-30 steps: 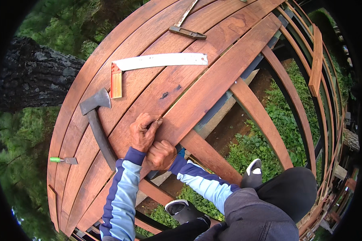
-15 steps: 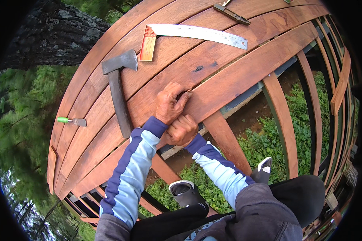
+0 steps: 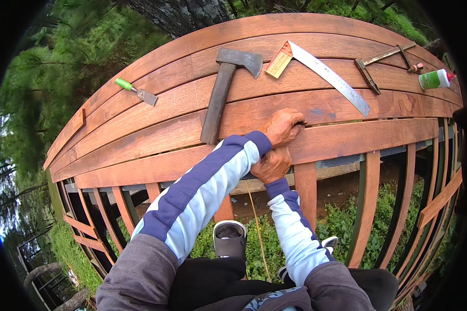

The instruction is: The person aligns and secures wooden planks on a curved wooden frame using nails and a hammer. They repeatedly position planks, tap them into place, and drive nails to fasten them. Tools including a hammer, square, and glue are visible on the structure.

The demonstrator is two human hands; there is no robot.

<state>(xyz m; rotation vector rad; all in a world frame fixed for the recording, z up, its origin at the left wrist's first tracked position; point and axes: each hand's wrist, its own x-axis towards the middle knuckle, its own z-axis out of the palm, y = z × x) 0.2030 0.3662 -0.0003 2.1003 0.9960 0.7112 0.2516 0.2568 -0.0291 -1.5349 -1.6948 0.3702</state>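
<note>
My left hand (image 3: 283, 127) is closed at the gap between the front two reddish-brown planks (image 3: 363, 136). Its thumb and forefinger pinch at a small dark spot, too small to make out. Just below, my right hand (image 3: 273, 165) is curled at the front plank's near edge, its knuckles up; whatever it grips is hidden. Left of my hands lies an axe (image 3: 220, 98) with a dark handle. Beyond them rests a try square (image 3: 329, 78) with a silver blade and an orange-and-yellow stock.
A green-handled scraper (image 3: 137, 92) lies at the left. A bar clamp (image 3: 384, 59) and a white-and-green glue bottle (image 3: 435, 79) are at the far right. Open gaps between slats (image 3: 366, 207) show plants below. A thin yellowish strand (image 3: 257, 228) hangs beneath my hands.
The view has turned, so the planks run more level, and the clamp and bottle show fully. Both hands keep nearly the same place on the plank. The thin strand has come into view.
</note>
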